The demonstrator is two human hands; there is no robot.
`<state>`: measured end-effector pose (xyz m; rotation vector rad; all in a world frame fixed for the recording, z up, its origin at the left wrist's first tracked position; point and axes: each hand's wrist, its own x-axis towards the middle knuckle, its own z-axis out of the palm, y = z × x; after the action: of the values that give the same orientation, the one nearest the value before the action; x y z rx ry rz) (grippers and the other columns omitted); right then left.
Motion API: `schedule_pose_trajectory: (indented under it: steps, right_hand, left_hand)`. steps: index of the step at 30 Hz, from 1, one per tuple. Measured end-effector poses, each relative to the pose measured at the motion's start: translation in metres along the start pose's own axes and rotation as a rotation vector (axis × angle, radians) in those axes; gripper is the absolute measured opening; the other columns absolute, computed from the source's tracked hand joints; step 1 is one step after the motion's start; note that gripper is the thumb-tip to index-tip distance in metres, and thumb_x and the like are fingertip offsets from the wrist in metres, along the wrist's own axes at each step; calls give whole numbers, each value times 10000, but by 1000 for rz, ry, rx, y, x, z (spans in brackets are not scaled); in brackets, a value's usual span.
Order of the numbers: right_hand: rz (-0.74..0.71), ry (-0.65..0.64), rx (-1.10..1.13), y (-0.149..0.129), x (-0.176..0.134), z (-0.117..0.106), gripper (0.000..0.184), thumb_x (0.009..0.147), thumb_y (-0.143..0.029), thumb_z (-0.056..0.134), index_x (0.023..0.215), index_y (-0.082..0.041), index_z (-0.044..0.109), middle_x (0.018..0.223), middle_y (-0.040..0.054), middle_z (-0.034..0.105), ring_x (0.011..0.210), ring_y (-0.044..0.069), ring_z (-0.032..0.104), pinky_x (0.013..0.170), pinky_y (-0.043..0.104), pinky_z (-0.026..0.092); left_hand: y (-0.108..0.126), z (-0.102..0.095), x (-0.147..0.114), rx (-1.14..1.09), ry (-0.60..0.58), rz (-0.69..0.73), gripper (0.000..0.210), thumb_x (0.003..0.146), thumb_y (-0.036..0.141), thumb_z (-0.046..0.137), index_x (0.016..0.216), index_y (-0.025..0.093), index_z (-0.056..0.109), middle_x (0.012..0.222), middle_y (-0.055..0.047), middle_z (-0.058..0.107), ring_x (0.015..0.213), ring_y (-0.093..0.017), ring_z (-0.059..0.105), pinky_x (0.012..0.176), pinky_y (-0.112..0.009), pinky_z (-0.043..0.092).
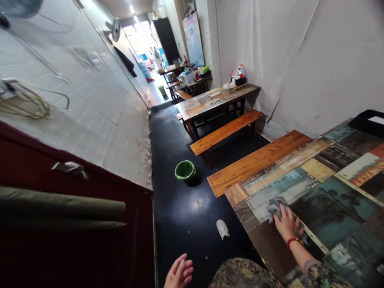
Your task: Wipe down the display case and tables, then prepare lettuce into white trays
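Note:
A crumpled grey cloth (275,206) lies under my right hand (288,227), which presses and grips it against the patterned tabletop (324,202) near the table's left edge. A red bracelet (294,241) circles that wrist. Low in the view, my left hand (179,273) hangs over the dark floor with nothing in it, its fingers loosely bent and the thumb apart. Part of its palm is cut off by the frame's bottom edge.
A wooden bench (255,164) runs along the table's far side, with another bench (226,132) and a second table (217,100) beyond. A green bin (185,170) stands on the floor (183,212). A dark tray-like object (367,122) rests at the table's right.

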<state>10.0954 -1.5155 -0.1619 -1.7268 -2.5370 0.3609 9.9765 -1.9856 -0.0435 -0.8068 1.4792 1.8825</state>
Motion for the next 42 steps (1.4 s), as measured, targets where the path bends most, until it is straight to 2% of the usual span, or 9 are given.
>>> schedule_pose_trajectory:
  steps: [6, 9, 13, 17, 21, 29, 32, 35, 42]
  right_hand:
    - [-45, -151, 419, -142, 18, -18, 462, 758, -342, 487, 1188, -316, 654, 1461, 30, 465, 1339, 387, 364, 1077, 604, 272]
    - [-142, -426, 893, -245, 7, -21, 324, 675, -337, 586, 938, -210, 725, 1182, 118, 655, 1182, 341, 540, 1055, 503, 372]
    - [-203, -631, 1099, -389, -28, -22, 424, 787, -479, 551, 1045, -172, 690, 864, 78, 729, 832, 259, 683, 803, 405, 540]
    - [-457, -805, 1270, -503, -64, -37, 469, 882, -542, 521, 1219, -233, 630, 1114, 69, 712, 1073, 249, 632, 974, 417, 474]
    - [-710, -730, 1195, -588, -86, -40, 427, 884, -493, 553, 1260, -301, 622, 1390, 40, 564, 1313, 243, 476, 1148, 445, 312]
    - [-442, -588, 1317, -717, -102, -11, 564, 796, -383, 677, 1336, -278, 550, 1373, 59, 575, 1278, 260, 510, 1118, 454, 352]
    - [-279, -647, 1388, -748, -92, -12, 430, 845, -471, 607, 1184, -213, 660, 1133, 72, 705, 1086, 271, 626, 989, 445, 459]
    - [-214, -566, 1395, -768, -70, -17, 410, 826, -531, 616, 1008, -179, 721, 936, 58, 731, 924, 260, 650, 896, 419, 489]
    - [-194, -466, 1535, -818, -8, -22, 440, 802, -562, 642, 1051, -205, 706, 1063, 73, 716, 1027, 266, 629, 998, 429, 436]
  left_hand:
    - [122, 66, 76, 60, -121, 83, 612, 465, 497, 894, 951, 181, 698, 806, -75, 748, 692, -171, 681, 628, -263, 509]
    - [162, 80, 107, 93, -193, 94, 581, 533, 504, 864, 983, 178, 693, 844, -80, 743, 715, -170, 678, 641, -265, 503]
    - [218, 93, 144, 169, -207, 136, 599, 534, 532, 850, 986, 169, 697, 866, -89, 732, 704, -177, 667, 632, -272, 498]
    - [293, 109, 174, 257, -316, 269, 646, 633, 501, 804, 1182, 198, 648, 1196, -157, 672, 981, -270, 668, 748, -322, 522]
    - [365, 105, 215, 189, -426, 276, 656, 611, 490, 819, 1165, 179, 656, 1266, -176, 638, 1145, -336, 593, 859, -389, 516]
    - [502, 65, 303, 360, -528, 308, 496, 616, 522, 796, 929, 143, 725, 889, -88, 734, 839, -248, 647, 789, -346, 495]
    - [541, 73, 325, 458, -608, 361, 466, 638, 539, 769, 858, 129, 733, 831, -84, 728, 850, -258, 631, 812, -342, 475]
    - [572, 88, 345, 528, -662, 369, 452, 636, 564, 755, 768, 133, 724, 747, -67, 703, 795, -241, 611, 783, -321, 464]
    - [634, 120, 408, 599, -682, 427, 452, 620, 583, 763, 672, 143, 674, 597, -3, 585, 593, -131, 477, 596, -234, 386]
